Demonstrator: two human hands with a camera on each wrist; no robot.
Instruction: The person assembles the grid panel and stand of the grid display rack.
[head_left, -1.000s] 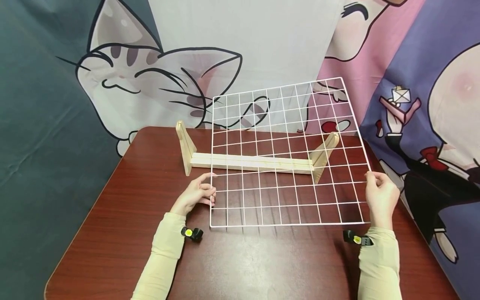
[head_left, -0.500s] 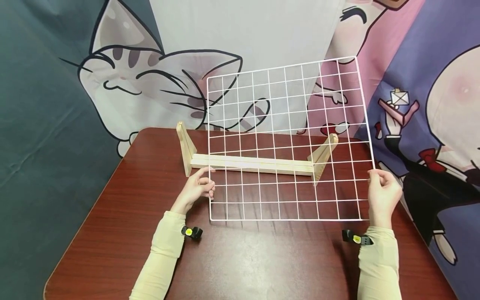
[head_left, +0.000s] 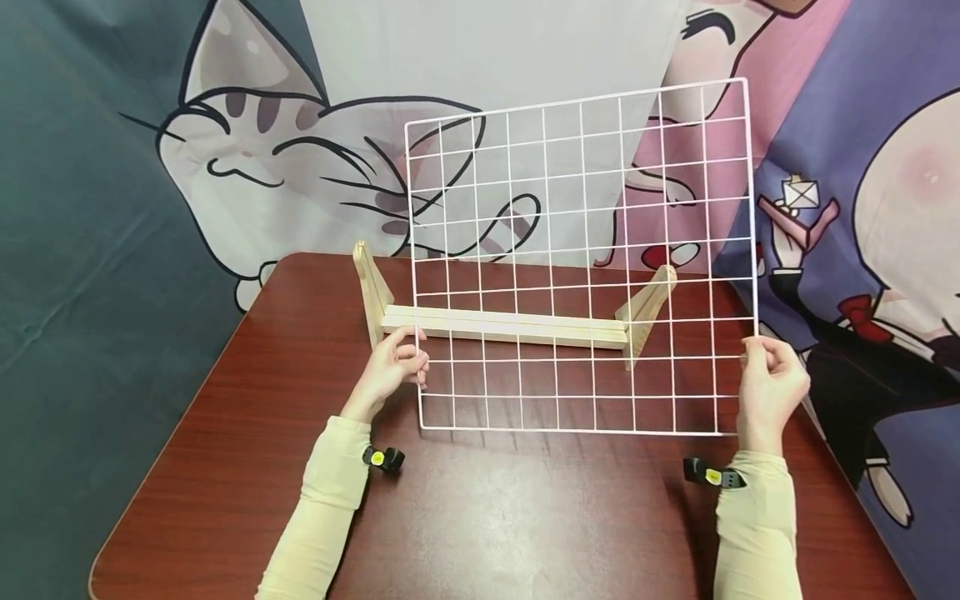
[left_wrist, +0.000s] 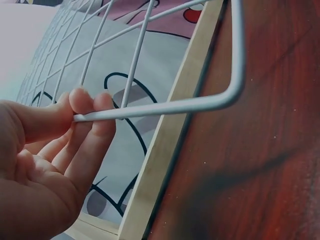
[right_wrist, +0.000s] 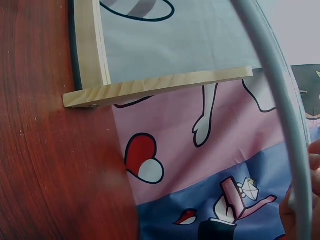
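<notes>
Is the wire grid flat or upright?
Roughly upright: left hand and right hand hold the wire grid, its top edge well above the table.

The left hand (head_left: 386,371) and right hand (head_left: 772,387) hold opposite sides of a white wire grid (head_left: 588,250), tilted steeply over the worktop (head_left: 480,517). Beyond it — partly seen through it — stands a pale wooden frame (head_left: 498,317).

one grid (head_left: 587,248), apparently one stand (head_left: 498,322)

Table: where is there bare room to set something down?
Bare table: in front of the grid, between the sleeves; also left of the left hand and stand. Crowded: mid-table, where the left hand and right hand grip the grid, the stand showing through it.
</notes>
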